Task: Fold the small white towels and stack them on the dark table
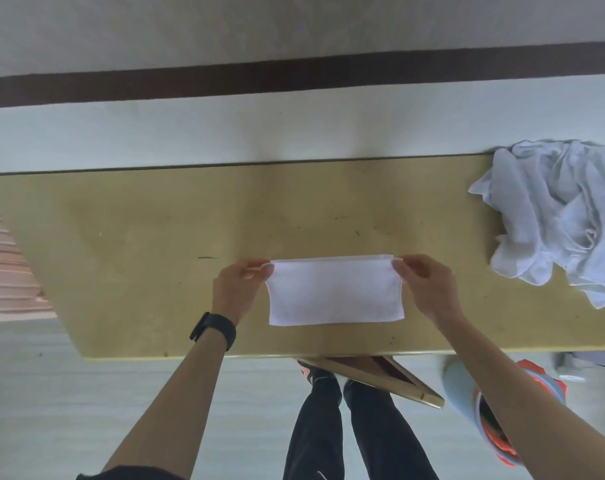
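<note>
Right now my left hand [240,289] and right hand [424,285] each pinch a far corner of the folded towel [335,292], thumb and fingertips closed narrowly on the cloth. It lies flat on the table [138,254] near the front edge, its long axis running left to right, short sides toward my hands. At the far edge it seems doubled, though layers blur. A heap of unfolded towels [564,216] sits well apart, far right.

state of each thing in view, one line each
towel: folded, flat on table, far corners pinched
left hand: shut on towel's left corner
right hand: shut on towel's right corner
towel pile: crumpled, unfolded, at table's right end
table: no stack visible
</note>
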